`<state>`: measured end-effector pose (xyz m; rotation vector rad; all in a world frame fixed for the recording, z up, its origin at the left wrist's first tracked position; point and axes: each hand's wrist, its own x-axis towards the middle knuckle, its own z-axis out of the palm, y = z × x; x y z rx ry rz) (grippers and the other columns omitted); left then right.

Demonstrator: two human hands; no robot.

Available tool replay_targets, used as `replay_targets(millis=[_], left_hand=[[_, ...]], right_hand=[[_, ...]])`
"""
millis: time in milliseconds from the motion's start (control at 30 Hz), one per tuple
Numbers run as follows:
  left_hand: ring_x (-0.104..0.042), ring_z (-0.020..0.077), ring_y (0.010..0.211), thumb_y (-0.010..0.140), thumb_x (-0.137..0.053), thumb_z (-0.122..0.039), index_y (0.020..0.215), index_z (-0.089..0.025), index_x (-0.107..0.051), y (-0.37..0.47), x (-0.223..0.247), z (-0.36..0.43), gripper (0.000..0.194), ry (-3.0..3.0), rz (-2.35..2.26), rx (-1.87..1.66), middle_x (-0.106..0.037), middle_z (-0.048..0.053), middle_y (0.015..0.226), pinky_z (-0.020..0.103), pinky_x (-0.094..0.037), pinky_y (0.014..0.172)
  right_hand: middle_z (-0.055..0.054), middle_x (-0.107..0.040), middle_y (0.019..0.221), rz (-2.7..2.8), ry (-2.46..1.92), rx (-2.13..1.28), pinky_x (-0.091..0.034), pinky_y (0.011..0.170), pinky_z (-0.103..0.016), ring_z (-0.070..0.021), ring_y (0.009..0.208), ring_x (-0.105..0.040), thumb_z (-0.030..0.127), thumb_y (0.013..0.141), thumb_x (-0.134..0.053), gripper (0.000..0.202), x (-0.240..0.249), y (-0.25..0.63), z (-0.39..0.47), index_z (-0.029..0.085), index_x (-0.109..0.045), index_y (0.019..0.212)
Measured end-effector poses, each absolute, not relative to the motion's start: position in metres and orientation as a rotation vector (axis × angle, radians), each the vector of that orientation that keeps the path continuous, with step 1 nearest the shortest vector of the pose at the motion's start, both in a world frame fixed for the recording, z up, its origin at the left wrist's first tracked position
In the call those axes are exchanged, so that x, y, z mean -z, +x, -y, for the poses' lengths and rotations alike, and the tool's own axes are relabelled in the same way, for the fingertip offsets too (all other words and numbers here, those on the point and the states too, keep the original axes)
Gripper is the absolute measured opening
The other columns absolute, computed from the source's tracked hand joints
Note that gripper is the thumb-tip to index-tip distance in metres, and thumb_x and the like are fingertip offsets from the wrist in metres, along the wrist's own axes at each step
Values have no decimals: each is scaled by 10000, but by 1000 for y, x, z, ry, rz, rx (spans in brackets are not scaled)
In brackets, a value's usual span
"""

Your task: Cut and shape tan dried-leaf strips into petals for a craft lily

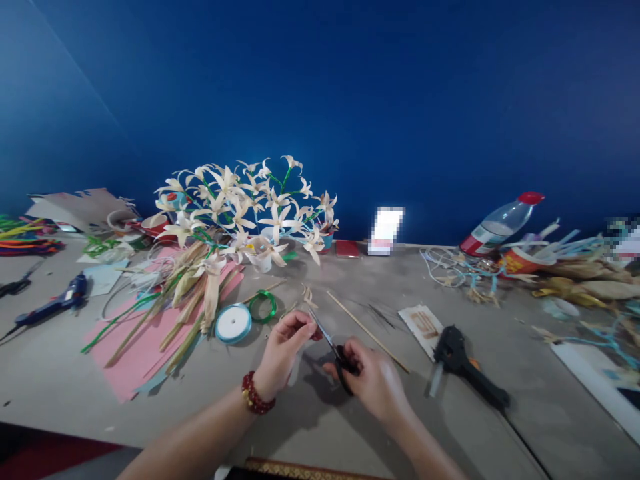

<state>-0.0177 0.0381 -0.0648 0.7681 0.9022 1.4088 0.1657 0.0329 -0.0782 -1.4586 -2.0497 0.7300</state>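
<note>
My right hand [373, 377] grips a pair of black-handled scissors [330, 343], the blades pointing up and left. My left hand [285, 347], with a red bead bracelet at the wrist, pinches a small pale strip right at the blade tips. Both hands hover low over the grey table [310, 413] near its front edge. A thin wooden stick [367, 331] lies just beyond my right hand. Behind my left hand lie a white tape roll [233, 323] and a green wire coil [263, 306].
A bunch of cream paper flowers [245, 210] and dried stalks lie on pink paper [145, 340] at the left. A black glue gun [465, 367] lies to the right, a blue one [53, 307] far left. A tipped bottle [500, 223], cup and husks crowd the right.
</note>
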Motion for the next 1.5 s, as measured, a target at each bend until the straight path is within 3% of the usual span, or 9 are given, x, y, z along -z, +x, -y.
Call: replay_targets(millis=[467, 733, 867, 1133, 1367, 1500], left_hand=[[-618, 114, 690, 776, -771, -286, 771, -161, -661, -19, 64, -39, 166, 786, -908, -1389, -675, -5, 703, 224, -470, 714], [-602, 127, 707, 792, -751, -289, 747, -152, -657, -20, 63, -38, 173, 846, -900, -1381, -684, 19, 730, 244, -465, 727], [-593, 132, 728, 802, -735, -266, 761, -156, -656, -21, 65, -38, 142, 886, -885, -1370, -674, 18, 743, 242, -449, 733], [-562, 123, 693, 806, -728, -256, 746, -158, -650, -23, 67, -39, 139, 869, -839, -1318, -646, 10, 703, 234, -428, 708], [-531, 98, 619, 765, -764, -300, 706, -148, -675, -18, 66, -36, 185, 772, -922, -1251, -637, -1, 649, 208, -415, 643], [-501, 83, 578, 717, -800, -317, 675, -143, -672, -11, 68, -31, 219, 709, -939, -1197, -621, -10, 624, 196, -405, 611]], right_hand=[[74, -337, 567, 1961, -1427, -990, -228, 498, -224, -118, 539, -320, 562, 786, -655, 465, 88, 168, -35, 234, -351, 660], [79, -306, 559, 1905, -1378, -1088, -210, 490, -224, -107, 532, -295, 530, 773, -682, 471, 90, 168, -40, 230, -345, 637], [81, -336, 552, 1869, -1339, -1217, -240, 483, -218, -102, 515, -336, 519, 736, -717, 463, 80, 168, -40, 230, -368, 642], [68, -506, 553, 1555, -1088, -1761, -382, 484, -215, -108, 469, -521, 668, 698, -699, 530, 75, 169, -38, 230, -401, 716], [-18, -672, 780, 1302, -1074, -1625, -492, 673, -261, -171, 717, -635, 513, 652, -824, 436, 64, 164, -41, 197, -567, 809], [-36, -681, 863, 1239, -1010, -1566, -505, 723, -269, -179, 779, -633, 450, 655, -842, 433, 67, 161, -40, 195, -586, 893]])
